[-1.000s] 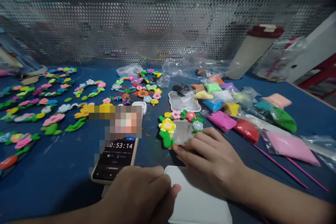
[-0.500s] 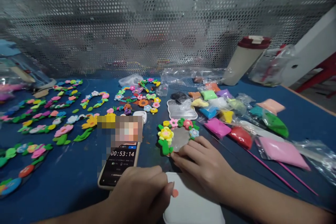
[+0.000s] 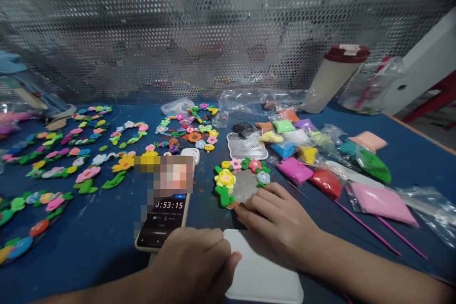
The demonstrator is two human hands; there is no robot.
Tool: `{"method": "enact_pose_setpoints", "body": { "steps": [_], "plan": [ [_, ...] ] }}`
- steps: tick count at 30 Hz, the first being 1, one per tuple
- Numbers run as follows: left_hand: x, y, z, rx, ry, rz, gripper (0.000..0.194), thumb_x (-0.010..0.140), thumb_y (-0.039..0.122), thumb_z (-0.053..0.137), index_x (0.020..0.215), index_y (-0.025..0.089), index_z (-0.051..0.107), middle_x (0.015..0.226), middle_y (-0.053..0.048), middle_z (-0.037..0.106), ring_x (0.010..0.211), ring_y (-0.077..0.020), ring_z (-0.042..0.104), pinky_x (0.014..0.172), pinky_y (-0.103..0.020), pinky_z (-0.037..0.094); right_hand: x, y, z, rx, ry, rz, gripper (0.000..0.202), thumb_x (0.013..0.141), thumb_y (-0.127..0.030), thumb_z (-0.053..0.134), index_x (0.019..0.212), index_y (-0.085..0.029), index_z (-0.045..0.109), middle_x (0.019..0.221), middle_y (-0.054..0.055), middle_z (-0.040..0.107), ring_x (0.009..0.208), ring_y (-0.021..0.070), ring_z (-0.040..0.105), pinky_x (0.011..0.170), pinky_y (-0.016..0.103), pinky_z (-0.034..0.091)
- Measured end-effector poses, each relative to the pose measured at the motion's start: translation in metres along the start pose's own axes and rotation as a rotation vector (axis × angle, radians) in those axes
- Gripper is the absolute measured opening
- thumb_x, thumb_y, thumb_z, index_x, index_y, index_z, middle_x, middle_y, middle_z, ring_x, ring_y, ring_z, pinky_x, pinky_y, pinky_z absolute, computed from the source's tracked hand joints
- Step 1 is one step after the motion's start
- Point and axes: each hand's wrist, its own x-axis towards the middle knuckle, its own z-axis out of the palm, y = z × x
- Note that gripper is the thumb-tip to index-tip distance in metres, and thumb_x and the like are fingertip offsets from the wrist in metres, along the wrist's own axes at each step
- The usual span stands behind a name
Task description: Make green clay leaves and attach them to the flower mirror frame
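My left hand (image 3: 199, 259) is closed above the white board (image 3: 265, 270), thumb and fingers pressed together. A small orange-red piece of clay (image 3: 236, 255) shows at its thumb tip. My right hand (image 3: 278, 221) has its fingers curled over the lower right edge of a small mirror (image 3: 244, 186), which lies flat beyond the board. Clay flowers and green leaves ring that mirror, among them a large yellow flower (image 3: 224, 179) and a blue one (image 3: 263, 177). A bit of brownish-orange clay (image 3: 233, 205) is at its lower rim; my fingers hide the rest.
A phone with a running timer (image 3: 162, 223) stands left of my hands. Several clay-flower wreaths (image 3: 128, 134) cover the left side. Bagged clay (image 3: 295, 171), pink sticks (image 3: 366, 225) and a tumbler (image 3: 335, 78) are to the right. A perforated metal panel (image 3: 199, 23) closes the back.
The orange-red clay, which lay as a disc on the white board, is now at my left thumb tip. My right hand stays at the mirror's edge. The view has shifted slightly.
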Motion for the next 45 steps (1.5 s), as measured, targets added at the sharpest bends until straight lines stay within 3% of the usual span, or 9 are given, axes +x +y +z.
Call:
{"method": "enact_pose_setpoints", "body": {
  "steps": [17, 22, 24, 26, 29, 32, 34, 38, 45],
  "plan": [
    [0.004, -0.006, 0.001, 0.011, -0.035, -0.028, 0.039, 0.095, 0.022, 0.029, 0.060, 0.020, 0.045, 0.051, 0.003, 0.052, 0.042, -0.0124, 0.048, 0.043, -0.028, 0.023, -0.001, 0.000, 0.004, 0.053, 0.009, 0.046, 0.020, 0.088, -0.009, 0.048, 0.096, -0.011, 0.067, 0.073, 0.006, 0.062, 0.068, 0.0175, 0.049, 0.066, 0.031, 0.037],
    [0.008, -0.005, -0.003, -0.041, -0.003, -0.084, 0.034, 0.091, 0.017, 0.035, 0.061, 0.019, 0.049, 0.055, 0.002, 0.052, 0.049, -0.0123, 0.049, 0.046, -0.026, 0.029, 0.003, 0.007, -0.014, 0.096, 0.083, 0.167, 0.017, 0.089, -0.013, 0.047, 0.091, -0.017, 0.064, 0.074, 0.003, 0.062, 0.069, 0.0168, 0.052, 0.065, 0.031, 0.037],
    [0.015, -0.008, -0.011, -0.063, 0.040, -0.137, 0.033, 0.092, 0.016, 0.032, 0.067, 0.019, 0.054, 0.063, 0.000, 0.055, 0.059, -0.0136, 0.053, 0.053, -0.025, 0.036, 0.005, 0.017, -0.032, 0.101, 0.122, 0.318, 0.016, 0.090, -0.013, 0.044, 0.091, -0.015, 0.060, 0.082, 0.007, 0.062, 0.077, 0.0192, 0.054, 0.066, 0.031, 0.039],
    [0.026, -0.013, -0.023, -0.247, 0.086, -0.292, 0.024, 0.093, 0.021, 0.036, 0.093, 0.019, 0.060, 0.087, -0.004, 0.062, 0.083, -0.0172, 0.059, 0.073, -0.027, 0.045, 0.005, 0.029, -0.052, 0.105, 0.125, 0.477, 0.012, 0.090, -0.013, 0.044, 0.097, -0.014, 0.054, 0.089, 0.010, 0.060, 0.082, 0.0210, 0.055, 0.067, 0.032, 0.042],
    [0.047, -0.026, -0.037, -0.477, 0.181, -0.528, 0.028, 0.094, 0.033, 0.039, 0.113, 0.020, 0.054, 0.113, -0.007, 0.060, 0.105, -0.0217, 0.056, 0.087, -0.034, 0.045, -0.001, 0.038, -0.067, 0.163, 0.015, 0.560, 0.020, 0.079, -0.021, 0.064, 0.092, -0.016, 0.050, 0.088, 0.008, 0.058, 0.077, 0.0208, 0.057, 0.064, 0.032, 0.047],
    [0.069, -0.040, -0.038, -0.559, 0.178, -0.598, 0.029, 0.095, 0.032, 0.040, 0.118, 0.018, 0.052, 0.123, -0.008, 0.057, 0.113, -0.0232, 0.054, 0.093, -0.038, 0.044, -0.013, 0.033, -0.060, 0.232, -0.063, 0.559, 0.051, 0.064, -0.035, 0.078, 0.100, -0.017, 0.047, 0.097, 0.008, 0.055, 0.083, 0.0231, 0.058, 0.067, 0.034, 0.053],
    [0.080, -0.048, -0.031, -0.589, 0.158, -0.627, 0.029, 0.094, 0.030, 0.046, 0.119, 0.017, 0.052, 0.123, -0.009, 0.056, 0.112, -0.0242, 0.054, 0.094, -0.043, 0.044, -0.020, 0.027, -0.049, 0.260, -0.072, 0.554, 0.068, 0.061, -0.036, 0.080, 0.114, -0.016, 0.042, 0.112, 0.013, 0.050, 0.101, 0.0272, 0.054, 0.081, 0.038, 0.052],
    [0.093, -0.062, -0.013, -0.647, 0.091, -0.669, 0.029, 0.091, 0.031, 0.054, 0.116, 0.017, 0.055, 0.120, -0.009, 0.056, 0.102, -0.0226, 0.058, 0.086, -0.044, 0.049, -0.026, 0.022, -0.027, 0.291, -0.044, 0.556, 0.076, 0.067, -0.024, 0.075, 0.128, -0.016, 0.030, 0.130, 0.017, 0.039, 0.124, 0.0304, 0.039, 0.102, 0.045, 0.039],
    [0.099, -0.073, -0.014, -0.885, 0.009, -0.796, 0.031, 0.091, 0.032, 0.054, 0.117, 0.016, 0.054, 0.116, -0.009, 0.057, 0.097, -0.0214, 0.060, 0.081, -0.041, 0.052, -0.030, 0.024, -0.018, 0.329, -0.003, 0.589, 0.080, 0.071, -0.022, 0.070, 0.136, -0.021, 0.022, 0.135, 0.015, 0.038, 0.128, 0.0299, 0.036, 0.106, 0.049, 0.033]
  ]
}}
